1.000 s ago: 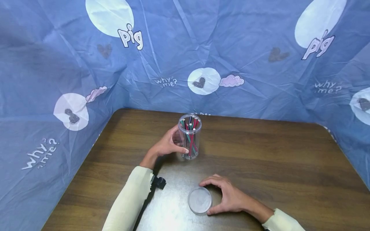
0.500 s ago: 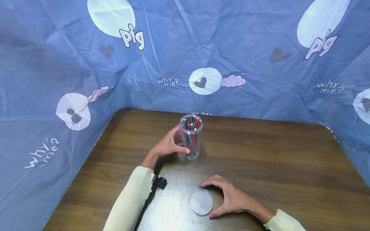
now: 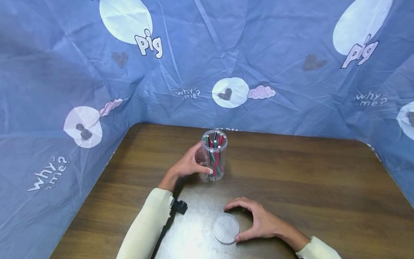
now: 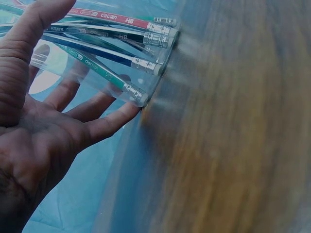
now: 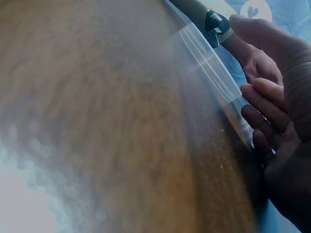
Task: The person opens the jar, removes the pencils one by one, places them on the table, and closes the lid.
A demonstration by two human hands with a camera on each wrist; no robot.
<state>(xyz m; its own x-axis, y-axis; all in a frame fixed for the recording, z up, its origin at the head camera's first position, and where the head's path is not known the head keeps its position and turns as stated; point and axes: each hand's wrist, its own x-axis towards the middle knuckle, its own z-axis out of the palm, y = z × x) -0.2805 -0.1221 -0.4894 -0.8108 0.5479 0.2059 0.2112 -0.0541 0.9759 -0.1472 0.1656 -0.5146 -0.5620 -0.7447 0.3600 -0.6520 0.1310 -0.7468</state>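
Observation:
A clear plastic jar (image 3: 220,163) with several pencils (image 4: 116,17) inside stands upright on the table in the head view. My left hand (image 3: 187,162) holds it from the left, thumb in front and fingers around the back. Green, red and dark pencils show through the wall in the left wrist view, their eraser ends near the jar's base. Closer to me, a round clear lid (image 3: 225,228) lies flat on the table. Beside its right edge, my right hand (image 3: 258,219) curves in a wide C, holding nothing. In the right wrist view, the lid (image 5: 209,63) is seen edge-on beyond the fingertips.
The brown wooden table (image 3: 307,172) extends widely to the right of both hands. A blue printed cloth (image 3: 278,43) hangs behind it and along the sides. Bright glare (image 3: 191,241) falls on the tabletop left of the lid. A black wrist device (image 3: 179,206) sits at the left cuff.
The head view has shifted slightly. The left hand and jar keep their places; the lid and right hand show hardly any movement.

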